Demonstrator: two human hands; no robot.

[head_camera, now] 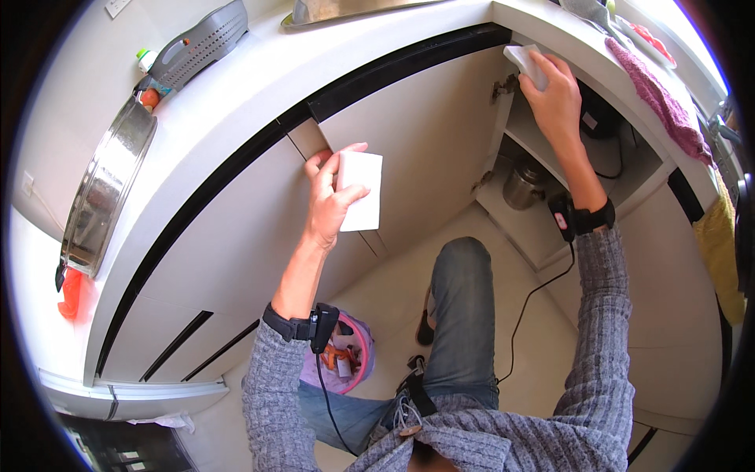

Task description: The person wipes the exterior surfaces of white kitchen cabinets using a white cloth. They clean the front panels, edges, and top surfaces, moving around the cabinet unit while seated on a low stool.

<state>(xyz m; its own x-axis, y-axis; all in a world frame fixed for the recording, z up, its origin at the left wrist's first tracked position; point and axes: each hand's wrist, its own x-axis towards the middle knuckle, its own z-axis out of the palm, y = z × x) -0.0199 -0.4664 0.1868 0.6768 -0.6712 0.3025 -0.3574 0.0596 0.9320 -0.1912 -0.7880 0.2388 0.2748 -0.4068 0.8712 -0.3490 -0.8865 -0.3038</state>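
My left hand point(328, 200) holds a white rectangular block point(362, 197) that looks like a melamine sponge, its thumb across the face. Behind that hand is the free edge of a light cabinet door point(413, 135), which stands open; I cannot tell whether my fingers touch it. A second white piece, a sponge or folded cloth point(529, 66), is pinched in my right hand point(551, 91). That hand is at the top of the open cabinet, near the upper hinge point(503, 88) and just below the countertop. Whether the piece touches the door or frame is unclear.
Inside the cabinet point(519, 133) are a steel pot point(524, 184) and a dark appliance with a cord. A pink-rimmed bin point(360, 348) stands by my leg. The counter holds a steel pan point(106, 194), a grey perforated basket point(200, 47) and a purple towel point(657, 100).
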